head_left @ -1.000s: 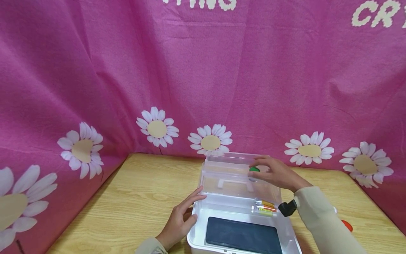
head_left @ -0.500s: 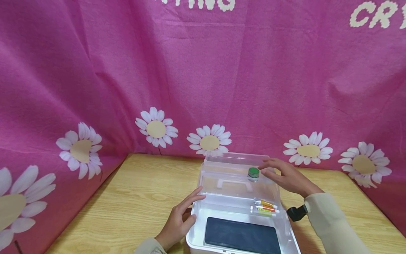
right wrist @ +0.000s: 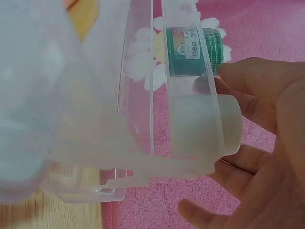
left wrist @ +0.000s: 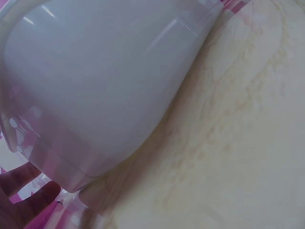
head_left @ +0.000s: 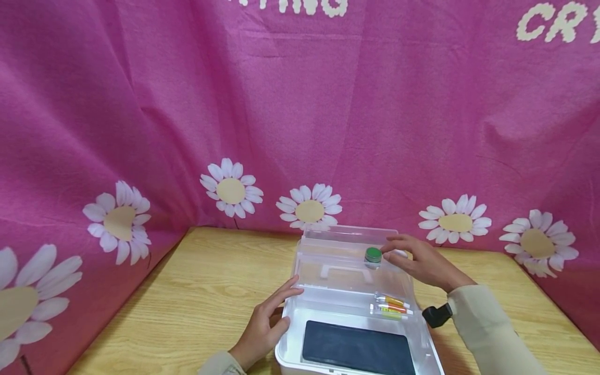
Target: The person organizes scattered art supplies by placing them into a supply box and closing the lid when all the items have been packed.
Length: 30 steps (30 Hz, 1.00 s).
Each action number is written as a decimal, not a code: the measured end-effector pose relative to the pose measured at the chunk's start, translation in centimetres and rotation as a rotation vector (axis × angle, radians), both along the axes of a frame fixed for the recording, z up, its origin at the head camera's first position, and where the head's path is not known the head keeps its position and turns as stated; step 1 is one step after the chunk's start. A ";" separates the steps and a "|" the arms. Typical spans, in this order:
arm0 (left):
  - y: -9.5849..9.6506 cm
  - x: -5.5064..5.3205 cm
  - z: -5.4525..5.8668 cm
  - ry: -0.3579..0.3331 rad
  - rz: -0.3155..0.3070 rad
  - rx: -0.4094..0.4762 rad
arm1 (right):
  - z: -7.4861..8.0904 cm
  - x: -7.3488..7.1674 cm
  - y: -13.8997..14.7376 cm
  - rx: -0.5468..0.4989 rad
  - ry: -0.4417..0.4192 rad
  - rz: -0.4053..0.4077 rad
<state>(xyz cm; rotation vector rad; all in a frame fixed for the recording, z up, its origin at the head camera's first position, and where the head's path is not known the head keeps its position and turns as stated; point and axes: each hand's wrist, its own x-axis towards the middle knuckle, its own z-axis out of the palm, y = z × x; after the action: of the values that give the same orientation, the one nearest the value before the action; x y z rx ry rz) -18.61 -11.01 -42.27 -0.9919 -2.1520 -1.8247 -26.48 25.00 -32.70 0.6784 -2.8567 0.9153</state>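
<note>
A white plastic box (head_left: pixel 287 341) stands with its clear lid (head_left: pixel 311 273) folded back. In the lid's compartment sits a small green-capped paint jar (head_left: pixel 373 256). My right hand (head_left: pixel 422 260) is just right of it; in the right wrist view the thumb (right wrist: pixel 252 76) is right at the jar's cap. Beside that jar, a white-capped jar (right wrist: pixel 205 124) stands in the same compartment, near the other fingers. My left hand (head_left: pixel 263 325) rests against the box's left rim with relaxed fingers, holding nothing.
Several paint tubes (head_left: pixel 392 307) lie in a clear compartment at the box's right. A dark flat rectangular thing (head_left: pixel 358 346) lies in the box. Behind the wooden table (head_left: pixel 225 281) hangs a pink cloth (head_left: pixel 375 120) with daisies.
A second ago my right hand held the green-capped jar in the lid. It let go and drew back to the right. Since then, the jar has shifted slightly left. My left hand stays put.
</note>
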 end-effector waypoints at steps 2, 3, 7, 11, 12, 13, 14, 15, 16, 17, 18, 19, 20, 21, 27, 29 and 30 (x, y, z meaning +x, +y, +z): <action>0.0 0.0 0.0 0.000 -0.001 0.000 | 0.1 0.1 0.0 0.005 -0.004 -0.002; 0.1 0.0 0.0 0.000 -0.002 0.002 | 0.2 0.2 0.1 0.006 -0.006 -0.003; 0.1 -0.4 -0.8 0.006 -0.002 0.009 | 0.6 0.8 0.5 0.021 0.004 -0.011; 0.1 -1.3 -2.3 0.004 0.014 -0.006 | 0.9 1.4 1.4 0.020 0.044 -0.002; 0.1 -1.5 -2.6 0.005 0.018 -0.011 | 0.9 1.5 1.6 0.018 0.054 -0.001; 0.1 -1.6 -2.7 0.009 0.021 -0.014 | 0.8 1.7 1.9 0.015 0.067 0.004; 0.1 -1.6 -2.7 0.013 0.021 -0.015 | 0.8 1.8 2.2 0.010 0.083 0.008; 0.1 -1.5 -2.5 0.014 0.021 -0.013 | 0.8 1.9 2.5 0.007 0.095 0.009; 0.1 -1.3 -2.2 0.022 0.017 -0.010 | 0.7 2.0 2.8 0.002 0.109 0.012; 0.1 -1.1 -1.8 0.024 0.016 -0.008 | 0.6 2.1 3.1 -0.001 0.117 0.013; 0.1 -0.9 -1.5 0.023 0.014 -0.006 | 0.5 2.2 3.4 -0.001 0.123 0.010; 0.1 -0.7 -1.1 0.021 0.013 -0.006 | 0.5 2.4 3.8 -0.005 0.130 0.012; 0.1 -0.5 -0.8 0.020 0.012 -0.004 | 0.4 2.5 4.1 -0.007 0.139 0.010; 0.1 -0.4 -0.7 0.020 0.011 -0.004 | 0.3 2.7 4.4 -0.003 0.143 0.006; 0.1 -1.2 -2.0 0.039 0.018 -0.008 | -0.1 3.8 5.9 0.000 0.173 -0.041; 0.1 -1.6 -2.6 0.032 0.019 -0.011 | -0.3 4.0 6.4 -0.010 0.170 -0.060; 0.0 -1.7 -2.9 0.027 0.020 -0.012 | -0.4 4.1 6.7 -0.013 0.164 -0.072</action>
<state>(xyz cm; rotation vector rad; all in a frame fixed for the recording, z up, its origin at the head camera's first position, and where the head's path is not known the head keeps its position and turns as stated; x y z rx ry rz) -20.32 -10.97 -45.13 -0.9883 -2.1522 -1.7813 -22.37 31.67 -33.13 0.6143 -2.7102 0.8263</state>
